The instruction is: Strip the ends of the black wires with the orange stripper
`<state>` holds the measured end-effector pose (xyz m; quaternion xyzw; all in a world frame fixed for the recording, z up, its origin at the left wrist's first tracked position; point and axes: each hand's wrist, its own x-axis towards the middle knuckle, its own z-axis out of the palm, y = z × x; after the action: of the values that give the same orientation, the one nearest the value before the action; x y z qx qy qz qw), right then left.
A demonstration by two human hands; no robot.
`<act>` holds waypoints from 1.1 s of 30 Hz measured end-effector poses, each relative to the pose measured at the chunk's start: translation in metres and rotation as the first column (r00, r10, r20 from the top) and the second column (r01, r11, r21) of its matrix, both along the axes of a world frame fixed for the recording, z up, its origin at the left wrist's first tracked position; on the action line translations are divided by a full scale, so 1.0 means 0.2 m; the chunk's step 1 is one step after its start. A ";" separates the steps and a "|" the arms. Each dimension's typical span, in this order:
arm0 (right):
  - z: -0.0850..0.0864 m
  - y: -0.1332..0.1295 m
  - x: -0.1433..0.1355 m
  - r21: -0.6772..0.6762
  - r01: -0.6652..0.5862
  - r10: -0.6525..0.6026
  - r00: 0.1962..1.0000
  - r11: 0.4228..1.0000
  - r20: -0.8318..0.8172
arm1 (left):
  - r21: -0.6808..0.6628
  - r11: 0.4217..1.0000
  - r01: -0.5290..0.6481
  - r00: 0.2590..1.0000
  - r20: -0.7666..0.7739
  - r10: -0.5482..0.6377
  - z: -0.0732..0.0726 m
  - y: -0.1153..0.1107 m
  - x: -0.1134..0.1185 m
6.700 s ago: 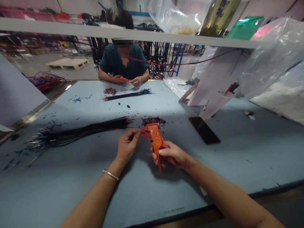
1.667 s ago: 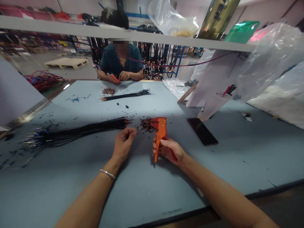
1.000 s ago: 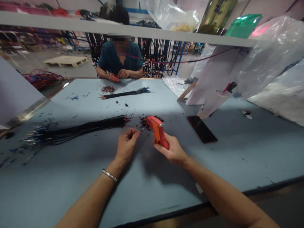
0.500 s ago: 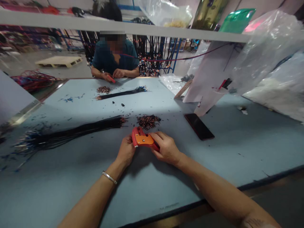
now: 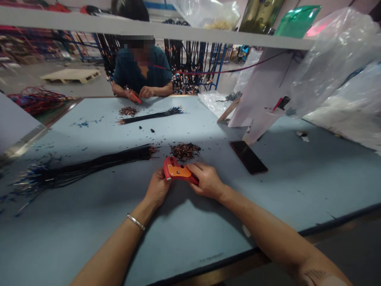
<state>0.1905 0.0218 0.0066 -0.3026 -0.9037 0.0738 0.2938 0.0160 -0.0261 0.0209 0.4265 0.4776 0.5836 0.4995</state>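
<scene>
My right hand point(image 5: 208, 180) is wrapped round the handles of a red and orange wire stripper point(image 5: 178, 171) above the blue-grey table. At the tool's jaw end, my left hand point(image 5: 159, 186) is closed, its fingertips tucked behind the stripper's head. Whatever those fingers pinch is hidden. Just beyond the tool lies a heap of short black and copper-coloured offcuts point(image 5: 185, 151). To the left stretches a bundle of black wires point(image 5: 101, 165), with copper-coloured ends toward the heap and blue and white ends at far left.
A phone point(image 5: 249, 157) lies on the table point(image 5: 297, 206) to the right. Opposite, another person point(image 5: 143, 75) holds a red tool beside a smaller wire bundle point(image 5: 153, 115) and an offcut pile point(image 5: 127, 111). A shelf point(image 5: 166, 31) crosses above; plastic bags point(image 5: 333, 71) hang at right.
The view has shifted slightly. Both hands and the wire stripper keep nearly the same pose, still together in front of the offcut heap.
</scene>
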 end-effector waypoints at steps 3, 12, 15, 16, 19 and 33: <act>0.00 0.01 0.00 0.019 0.011 -0.012 1.000 1.000 0.021 | -0.021 1.000 -0.018 0.998 0.056 0.019 0.01 0.00 0.00; 0.00 0.03 -0.01 -0.049 -0.003 0.004 1.000 0.999 0.009 | -0.096 0.993 -0.063 0.992 0.106 0.073 -0.03 0.02 0.00; 0.02 0.01 -0.02 -0.118 0.000 -0.002 1.000 0.993 -0.022 | -0.056 0.996 -0.068 0.993 0.091 0.073 -0.05 0.03 -0.01; 0.02 0.01 -0.02 -0.145 0.005 -0.010 0.999 0.989 -0.037 | -0.040 0.997 -0.067 0.993 0.091 0.070 -0.05 0.03 -0.01; 0.05 -0.01 -0.04 -0.235 0.024 -0.044 0.996 0.972 -0.082 | 0.001 0.999 -0.048 0.995 0.088 0.048 -0.06 0.03 -0.01; 0.02 0.09 0.05 -0.699 -0.714 -0.512 0.583 0.048 -0.631 | 0.259 0.916 -0.306 0.874 -0.304 0.378 -0.08 0.06 -0.07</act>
<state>0.1996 0.0404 0.0112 -0.2597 -0.3588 0.8218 0.3584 0.0015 -0.0141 0.0047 0.4798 0.5645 0.6238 0.2490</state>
